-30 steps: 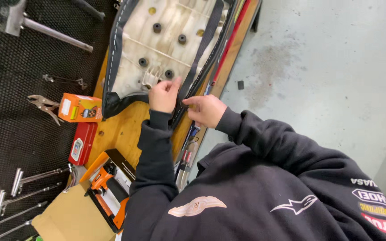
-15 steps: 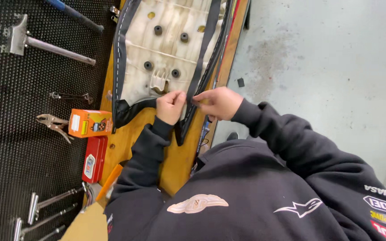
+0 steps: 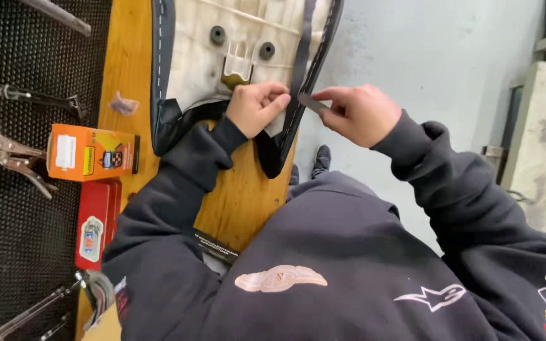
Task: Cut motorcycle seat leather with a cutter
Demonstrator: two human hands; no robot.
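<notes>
While pinching the black cover edge: both hands at the upturned seat.
Left hand and right hand are each clamped on the cover edge, above the wooden worktop.

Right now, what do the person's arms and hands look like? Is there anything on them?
Both hands are bare, with no gloves: the left hand and the right hand. Each arm is covered to the wrist by a long, dark navy sweatshirt sleeve with a snug ribbed cuff. The right sleeve has small sewn-on patches in white, yellow and red near its upper part.
</notes>
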